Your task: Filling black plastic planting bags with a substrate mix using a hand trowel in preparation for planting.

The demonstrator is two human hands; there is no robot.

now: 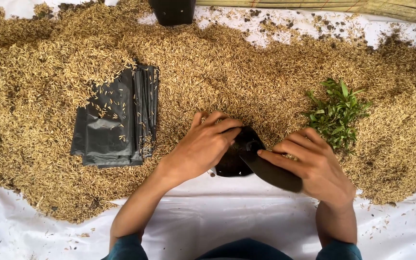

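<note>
Head view, looking straight down. 2 bare hands work at the near edge of a wide spread of rice husk (pixel 246 67), which lies on a white plastic sheet (pixel 227 221).

Left hand (pixel 203 147): fingers (pixel 225 126) curled and closed over the rim of a small black plastic grow bag (pixel 234 161), thumb on the far side. The bag sits directly under and between the fingertips of both hands, its mouth turned up; the inside is too dark to tell what it contains.

Right hand (pixel 316 168): fingers (pixel 285 147) pinched shut on a flat black flap of the same bag, which runs from the index fingertip back under the palm. The index tip lies just beside the left hand's fingertips, not clearly touching.

Just beyond the right hand's fingers: 1 bunch of green leafy cuttings (pixel 335 113) lying on the husk, apart from the hand.

Well to the outer side of the left hand's fingers: 1 stack of flat black plastic bags (pixel 114 123), partly strewn with husk.

Far past the fingertips, at the top edge: a dark upright bag (pixel 172 10), cut off by the frame, and a strip of woven mat (pixel 323 6). Dark soil crumbs are scattered on the sheet near it.
</note>
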